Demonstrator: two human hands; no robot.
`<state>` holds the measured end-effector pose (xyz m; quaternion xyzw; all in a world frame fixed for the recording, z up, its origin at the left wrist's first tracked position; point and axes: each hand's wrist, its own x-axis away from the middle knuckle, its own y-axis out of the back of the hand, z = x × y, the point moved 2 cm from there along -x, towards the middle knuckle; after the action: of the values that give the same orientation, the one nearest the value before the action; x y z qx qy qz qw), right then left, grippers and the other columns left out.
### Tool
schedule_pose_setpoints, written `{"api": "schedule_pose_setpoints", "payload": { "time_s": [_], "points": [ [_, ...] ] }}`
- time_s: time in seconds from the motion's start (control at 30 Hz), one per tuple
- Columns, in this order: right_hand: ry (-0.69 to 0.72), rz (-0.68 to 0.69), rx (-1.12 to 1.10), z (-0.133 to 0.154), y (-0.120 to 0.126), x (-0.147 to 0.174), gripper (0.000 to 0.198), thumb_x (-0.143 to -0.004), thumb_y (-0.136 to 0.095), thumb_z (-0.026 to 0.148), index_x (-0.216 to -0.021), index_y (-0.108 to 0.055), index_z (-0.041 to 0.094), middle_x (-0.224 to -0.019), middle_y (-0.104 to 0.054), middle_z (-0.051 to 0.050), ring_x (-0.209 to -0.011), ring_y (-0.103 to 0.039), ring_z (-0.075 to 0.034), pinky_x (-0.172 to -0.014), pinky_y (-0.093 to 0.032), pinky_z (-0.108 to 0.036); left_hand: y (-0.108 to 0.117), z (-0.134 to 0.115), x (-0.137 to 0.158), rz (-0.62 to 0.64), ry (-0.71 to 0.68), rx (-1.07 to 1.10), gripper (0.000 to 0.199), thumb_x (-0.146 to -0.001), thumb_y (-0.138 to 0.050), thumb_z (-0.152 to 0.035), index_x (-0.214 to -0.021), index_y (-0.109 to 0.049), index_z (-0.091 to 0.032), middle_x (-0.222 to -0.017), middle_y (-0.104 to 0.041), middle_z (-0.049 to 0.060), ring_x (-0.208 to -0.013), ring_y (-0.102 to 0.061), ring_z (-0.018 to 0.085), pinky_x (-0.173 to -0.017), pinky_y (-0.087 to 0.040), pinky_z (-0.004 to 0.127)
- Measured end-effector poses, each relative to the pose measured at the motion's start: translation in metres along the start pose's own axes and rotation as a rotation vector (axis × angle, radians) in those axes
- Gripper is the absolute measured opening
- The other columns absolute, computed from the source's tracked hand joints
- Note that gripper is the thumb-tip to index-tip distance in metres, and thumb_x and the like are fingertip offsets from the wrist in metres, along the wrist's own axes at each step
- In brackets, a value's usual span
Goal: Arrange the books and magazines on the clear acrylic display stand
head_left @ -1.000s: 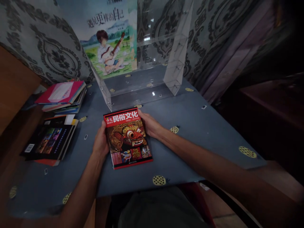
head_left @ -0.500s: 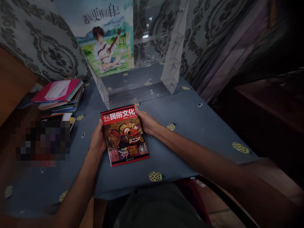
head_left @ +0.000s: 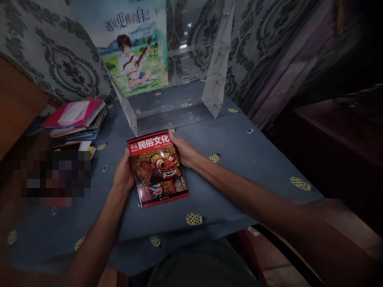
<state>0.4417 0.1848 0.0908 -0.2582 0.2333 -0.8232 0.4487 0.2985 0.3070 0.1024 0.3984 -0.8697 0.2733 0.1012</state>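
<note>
We keep both hands, left (head_left: 122, 175) and right (head_left: 186, 152), clasped on the side edges of the red book (head_left: 157, 167), now tipped up a little off the blue cloth (head_left: 239, 159) before the clear stand (head_left: 176, 107)

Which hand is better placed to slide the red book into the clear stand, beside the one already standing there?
Probably the right hand: it grips the red book at its far corner, nearest the clear stand. The left hand holds the near-left edge, farther away.
</note>
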Motion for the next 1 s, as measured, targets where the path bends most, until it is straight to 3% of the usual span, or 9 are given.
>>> {"api": "schedule_pose_setpoints", "payload": {
  "time_s": [0.37, 0.6, 1.0],
  "points": [
    [0.028, 0.017, 0.085, 0.0, 0.0, -0.001, 0.05, -0.092, -0.056, 0.065, -0.11, -0.072, 0.021, -0.1, -0.08, -0.01, -0.102, -0.074, -0.028, -0.097, -0.057, -0.05, -0.002, -0.002, 0.003, -0.034, -0.036, 0.049, 0.03, -0.099, -0.051, -0.038, -0.105, -0.071, -0.018, -0.102, -0.079, 0.007, -0.117, -0.068, 0.027, -0.101, -0.057, 0.044],
    [0.001, -0.029, 0.05, 0.0, 0.001, -0.001, 0.048, -0.094, -0.057, 0.062, -0.109, -0.072, 0.019, -0.097, -0.08, -0.01, -0.102, -0.074, -0.028, -0.096, -0.057, -0.049, -0.003, -0.002, 0.006, 0.004, -0.049, 0.074, 0.028, -0.097, -0.054, -0.038, -0.1, -0.072, -0.018, -0.103, -0.079, 0.008, -0.119, -0.068, 0.028, -0.104, -0.055, 0.046],
    [0.013, 0.077, -0.022, -0.007, 0.009, -0.009, 0.052, -0.084, -0.071, 0.06, -0.115, -0.071, 0.019, -0.098, -0.079, -0.011, -0.102, -0.072, -0.029, -0.097, -0.055, -0.049, 0.011, 0.007, -0.005, 0.135, -0.064, 0.145, 0.03, -0.092, -0.062, -0.043, -0.105, -0.072, -0.018, -0.103, -0.079, 0.007, -0.121, -0.066, 0.031, -0.108, -0.051, 0.05]
  ]
}}
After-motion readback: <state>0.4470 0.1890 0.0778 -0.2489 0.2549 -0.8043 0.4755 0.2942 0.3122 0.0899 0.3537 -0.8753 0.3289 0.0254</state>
